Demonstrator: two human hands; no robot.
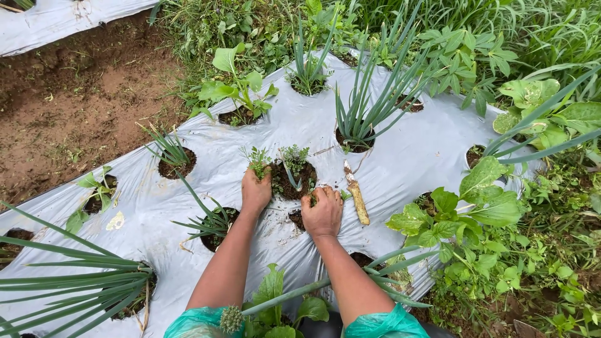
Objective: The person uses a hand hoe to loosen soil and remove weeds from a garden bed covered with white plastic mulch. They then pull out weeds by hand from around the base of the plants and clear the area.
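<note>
My left hand (255, 191) is closed around a small clump of green weeds (257, 160) at the left rim of a soil-filled planting hole (294, 181) in the silver plastic mulch sheet (400, 156). My right hand (323, 213) is fisted at the hole's lower right edge, gripping a few green sprigs (315, 198) close to the soil. A thin seedling and small weeds stand in the hole between the hands. A short wooden-handled tool (357, 197) lies on the plastic just right of my right hand.
Other holes in the sheet hold green onion plants (366, 106) and leafy plants (238, 91). Bare brown soil (69, 100) runs along the left. Dense weeds and leafy growth (501, 206) crowd the right side. Long onion leaves (69, 275) spread at bottom left.
</note>
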